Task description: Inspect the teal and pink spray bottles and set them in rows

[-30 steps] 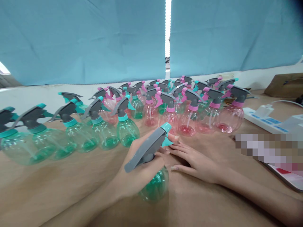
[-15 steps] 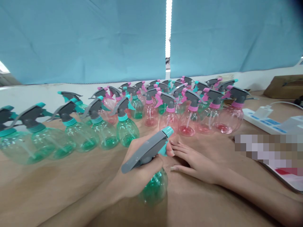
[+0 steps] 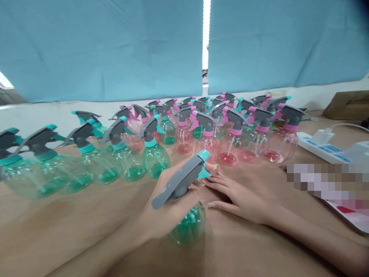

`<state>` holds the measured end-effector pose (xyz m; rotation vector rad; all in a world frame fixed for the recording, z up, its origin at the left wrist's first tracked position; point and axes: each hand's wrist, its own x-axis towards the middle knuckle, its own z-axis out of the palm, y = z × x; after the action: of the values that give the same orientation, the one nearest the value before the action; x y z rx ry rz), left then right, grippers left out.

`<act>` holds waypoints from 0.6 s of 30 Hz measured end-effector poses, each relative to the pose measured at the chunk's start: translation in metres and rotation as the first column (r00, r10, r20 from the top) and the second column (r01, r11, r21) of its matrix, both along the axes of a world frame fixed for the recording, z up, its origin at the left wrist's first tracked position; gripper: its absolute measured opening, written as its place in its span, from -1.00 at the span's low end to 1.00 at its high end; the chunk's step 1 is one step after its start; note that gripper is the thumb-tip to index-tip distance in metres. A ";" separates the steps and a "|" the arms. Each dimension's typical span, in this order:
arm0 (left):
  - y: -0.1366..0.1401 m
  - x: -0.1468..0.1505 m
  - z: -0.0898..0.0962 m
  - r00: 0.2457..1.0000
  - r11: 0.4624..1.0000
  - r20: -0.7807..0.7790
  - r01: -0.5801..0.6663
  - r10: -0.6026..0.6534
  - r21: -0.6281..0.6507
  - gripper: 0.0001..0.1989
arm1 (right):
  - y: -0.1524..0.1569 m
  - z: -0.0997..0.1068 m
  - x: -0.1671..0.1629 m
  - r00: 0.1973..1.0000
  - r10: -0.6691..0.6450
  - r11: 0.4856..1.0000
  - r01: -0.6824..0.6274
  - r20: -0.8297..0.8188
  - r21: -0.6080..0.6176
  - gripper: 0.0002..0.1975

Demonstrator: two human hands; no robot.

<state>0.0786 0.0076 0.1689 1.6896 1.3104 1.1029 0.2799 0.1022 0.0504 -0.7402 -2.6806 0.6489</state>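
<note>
Along the left of the tabletop (image 3: 109,207), green bottles (image 3: 130,165) stand in a row. At centre front, the left hand (image 3: 168,213) clamps the neck of a green spray bottle (image 3: 190,229); a slipping grip could tip it. Beside it the right hand (image 3: 245,200) lies spread; farther right, a stray squirt could wet the power strip (image 3: 311,146).

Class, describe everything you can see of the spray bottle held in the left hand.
The spray bottle has a rounded, see-through green body that looks like plastic. On top sits an opaque grey spray head with a long rear tail, a turquoise nozzle and a turquoise trigger. It is roughly upright, nozzle pointing away and rightward, and seems to rest on the brown tabletop. The left hand wraps around it below the spray head, hiding the neck.
</note>
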 end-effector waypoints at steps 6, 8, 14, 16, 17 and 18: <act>-0.002 -0.002 -0.006 0.998 1.000 -0.055 -0.014 0.014 -0.001 -0.97 | 0.003 -0.005 0.001 1.000 0.025 1.000 -0.025 0.001 0.010 -0.35; -0.001 -0.003 -0.006 0.998 1.000 -0.069 -0.011 0.012 0.009 -0.97 | 0.004 -0.007 0.002 1.000 0.024 1.000 -0.024 0.007 0.008 -0.35; 0.000 -0.003 -0.005 0.993 0.999 -0.114 -0.018 0.022 0.039 -0.98 | 0.004 -0.006 0.002 1.000 0.018 1.000 -0.018 0.001 0.000 -0.35; 0.000 -0.003 -0.005 0.994 0.999 -0.110 -0.022 0.025 0.032 -0.97 | 0.003 -0.006 0.002 1.000 0.015 1.000 -0.015 0.011 -0.001 -0.35; 0.000 -0.002 -0.005 0.995 1.000 -0.102 -0.014 0.017 0.025 -0.96 | 0.003 -0.006 0.002 1.000 0.015 1.000 -0.015 0.009 -0.002 -0.36; 0.000 -0.002 -0.005 0.997 1.000 -0.083 0.000 0.002 0.024 -0.95 | 0.003 -0.006 0.002 1.000 0.016 1.000 -0.016 0.004 -0.002 -0.36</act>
<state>0.0767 0.0079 0.1639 1.7692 1.3544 1.0632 0.2822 0.1056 0.0444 -0.7214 -2.6924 0.6555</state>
